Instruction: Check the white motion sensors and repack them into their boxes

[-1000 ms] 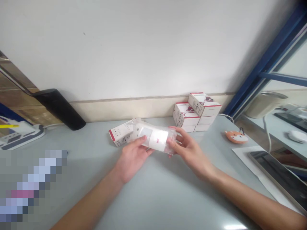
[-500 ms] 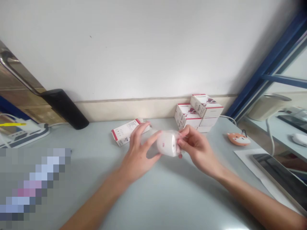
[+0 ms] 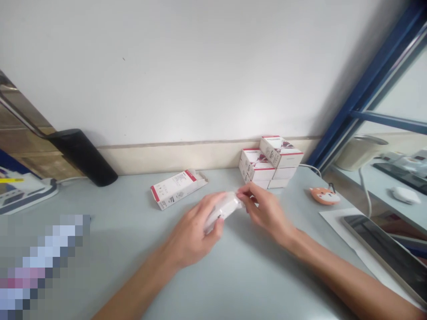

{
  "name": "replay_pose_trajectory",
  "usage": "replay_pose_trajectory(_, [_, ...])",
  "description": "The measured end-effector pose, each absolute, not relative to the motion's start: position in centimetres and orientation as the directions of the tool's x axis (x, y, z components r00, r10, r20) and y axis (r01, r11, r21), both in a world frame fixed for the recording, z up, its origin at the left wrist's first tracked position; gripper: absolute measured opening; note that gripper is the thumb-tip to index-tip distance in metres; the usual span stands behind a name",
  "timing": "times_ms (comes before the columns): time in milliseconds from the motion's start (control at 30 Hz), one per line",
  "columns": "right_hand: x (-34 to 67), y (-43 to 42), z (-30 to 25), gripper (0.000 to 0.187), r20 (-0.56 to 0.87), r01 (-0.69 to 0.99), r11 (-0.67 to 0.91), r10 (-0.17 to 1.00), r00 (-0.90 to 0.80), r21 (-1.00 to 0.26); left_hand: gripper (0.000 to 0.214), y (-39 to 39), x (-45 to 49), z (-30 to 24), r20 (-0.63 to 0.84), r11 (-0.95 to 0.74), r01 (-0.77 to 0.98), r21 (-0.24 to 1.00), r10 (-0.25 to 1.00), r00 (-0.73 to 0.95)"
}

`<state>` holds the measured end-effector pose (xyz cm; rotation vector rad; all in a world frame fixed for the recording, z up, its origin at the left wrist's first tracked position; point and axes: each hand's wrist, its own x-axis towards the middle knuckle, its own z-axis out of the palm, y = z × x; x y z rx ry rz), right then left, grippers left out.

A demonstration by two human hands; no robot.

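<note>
A smooth white device in a clear plastic bag is held tilted above the desk, between both hands. My left hand wraps round its left side, thumb in front and fingers behind. With thumb and forefinger, my right hand pinches the bag's right end. Just behind my left hand lies a white and red carton, its right end flap standing open. What kind of device is in the bag I cannot make out.
Several white and red boxes are stacked against the wall. An orange animal-faced case and a dark tablet-like device on white paper lie to the right. On the left stand a black cylinder and a power strip.
My left hand has closed round the bagged device, where its fingers were spread beside it. The device has turned, its right end now higher. The view has shifted slightly.
</note>
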<state>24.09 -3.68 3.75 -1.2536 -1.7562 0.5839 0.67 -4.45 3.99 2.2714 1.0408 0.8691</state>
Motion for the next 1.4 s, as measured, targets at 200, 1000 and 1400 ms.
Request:
replay_pose_trajectory(200, [24.6,-3.6,4.1,0.014,0.413,0.619,0.424,0.894,-0.172,-0.661,0.044,-4.4,0.9,5.8,0.095,-0.191,0.193,0.962,0.904,0.417])
replay_pose_trajectory(1000, [24.9,-4.4,5.9,0.049,0.069,-0.181,-0.045,0.813,-0.578,-0.983,0.052,-3.6,0.2,8.6,-0.317,0.493,-0.3,0.817,0.818,0.48])
replay_pose_trajectory(1400, [24.2,-4.9,5.9,0.052,0.024,-0.389,-0.222,0.844,-0.536,-0.894,0.072,-1.5,-0.5,6.5,0.163,-0.166,0.135,0.977,0.986,0.028])
